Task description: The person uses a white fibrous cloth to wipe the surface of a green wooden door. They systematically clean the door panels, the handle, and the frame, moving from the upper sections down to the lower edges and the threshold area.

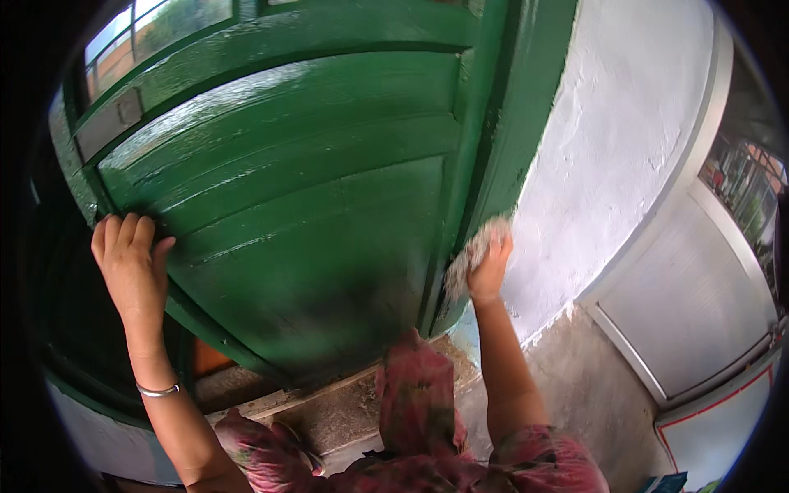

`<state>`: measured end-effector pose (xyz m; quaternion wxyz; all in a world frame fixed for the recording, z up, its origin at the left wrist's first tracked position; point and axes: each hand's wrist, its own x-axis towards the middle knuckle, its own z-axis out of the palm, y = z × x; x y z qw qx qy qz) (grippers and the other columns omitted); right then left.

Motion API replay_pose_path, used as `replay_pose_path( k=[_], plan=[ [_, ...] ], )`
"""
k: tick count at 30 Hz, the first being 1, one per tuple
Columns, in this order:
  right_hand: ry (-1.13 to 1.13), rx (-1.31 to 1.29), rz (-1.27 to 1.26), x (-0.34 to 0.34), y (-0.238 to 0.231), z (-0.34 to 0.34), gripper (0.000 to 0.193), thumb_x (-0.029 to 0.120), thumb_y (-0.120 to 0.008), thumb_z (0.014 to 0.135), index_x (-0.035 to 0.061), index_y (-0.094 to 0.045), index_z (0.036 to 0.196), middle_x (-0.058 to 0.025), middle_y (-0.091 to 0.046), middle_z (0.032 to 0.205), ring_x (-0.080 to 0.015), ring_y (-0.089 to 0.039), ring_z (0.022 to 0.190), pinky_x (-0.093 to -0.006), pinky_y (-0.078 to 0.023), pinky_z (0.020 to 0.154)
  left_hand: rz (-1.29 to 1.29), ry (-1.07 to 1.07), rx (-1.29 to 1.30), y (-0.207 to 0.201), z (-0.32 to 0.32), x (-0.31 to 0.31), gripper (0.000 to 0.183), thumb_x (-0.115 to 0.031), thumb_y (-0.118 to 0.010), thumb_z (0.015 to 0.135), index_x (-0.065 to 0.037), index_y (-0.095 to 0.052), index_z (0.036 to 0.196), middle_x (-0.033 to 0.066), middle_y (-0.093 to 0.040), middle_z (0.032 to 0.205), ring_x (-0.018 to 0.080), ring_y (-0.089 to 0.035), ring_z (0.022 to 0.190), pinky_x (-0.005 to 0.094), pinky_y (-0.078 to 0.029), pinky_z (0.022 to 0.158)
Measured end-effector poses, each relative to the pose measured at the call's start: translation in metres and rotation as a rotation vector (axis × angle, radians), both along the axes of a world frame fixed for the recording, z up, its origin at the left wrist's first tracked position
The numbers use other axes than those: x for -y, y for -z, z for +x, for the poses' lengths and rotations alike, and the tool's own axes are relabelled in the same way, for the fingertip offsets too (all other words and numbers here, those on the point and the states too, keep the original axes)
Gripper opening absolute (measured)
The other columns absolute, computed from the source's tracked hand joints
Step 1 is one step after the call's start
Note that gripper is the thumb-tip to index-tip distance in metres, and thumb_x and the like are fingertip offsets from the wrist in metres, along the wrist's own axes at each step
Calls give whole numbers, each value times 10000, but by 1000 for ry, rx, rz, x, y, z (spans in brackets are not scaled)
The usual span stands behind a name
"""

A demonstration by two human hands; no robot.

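Observation:
A green wooden door [304, 214] with raised panels stands slightly ajar in front of me. My left hand [131, 259] grips its left edge, fingers curled over the side. On the right, my right hand [493, 267] is closed on a greyish, shaggy cleaning cloth [467, 261]. The cloth is pressed against the green door frame [501, 164], low down, next to the white wall. Part of the cloth is hidden behind my fingers.
A metal latch plate [109, 123] is fixed high on the door's left edge. White plastered wall [616, 123] runs right of the frame toward a silver metal panel door [690, 287]. A worn threshold [345, 403] lies below, with concrete floor [583, 378] on the right.

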<state>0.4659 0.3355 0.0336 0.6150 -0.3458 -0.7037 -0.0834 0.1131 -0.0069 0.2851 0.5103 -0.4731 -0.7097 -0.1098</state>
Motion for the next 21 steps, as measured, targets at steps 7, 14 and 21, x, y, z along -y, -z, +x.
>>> replay_pose_path(
  k=[7, 14, 21],
  plan=[
    [35, 45, 171, -10, -133, 5, 536, -38, -600, 773, -4, -467, 1292, -293, -423, 1318, -475, -394, 1253, -480, -334, 1073, 29, 13, 11, -1, 4, -1, 305, -98, -744, 679, -16, -570, 916, 121, -576, 972, 367, -511, 1055, 466, -361, 1010],
    [124, -86, 729, -52, -403, -12, 358, 91, -637, 820, 40, -577, 1170, -190, -565, 1142, -382, -496, 1099, -453, -383, 987, 37, -5, -63, 1, -7, 4, 287, -105, -729, 708, -16, -569, 929, 124, -579, 979, 374, -525, 1033, 469, -368, 1012],
    [169, -67, 763, -50, -377, -8, 354, 213, -676, 870, 24, -601, 1159, -197, -593, 1145, -384, -473, 1124, -457, -366, 983, -14, 56, -54, 3, -19, 5, 269, -129, -716, 737, -18, -559, 925, 115, -577, 979, 357, -521, 1034, 449, -374, 992]
  ],
)
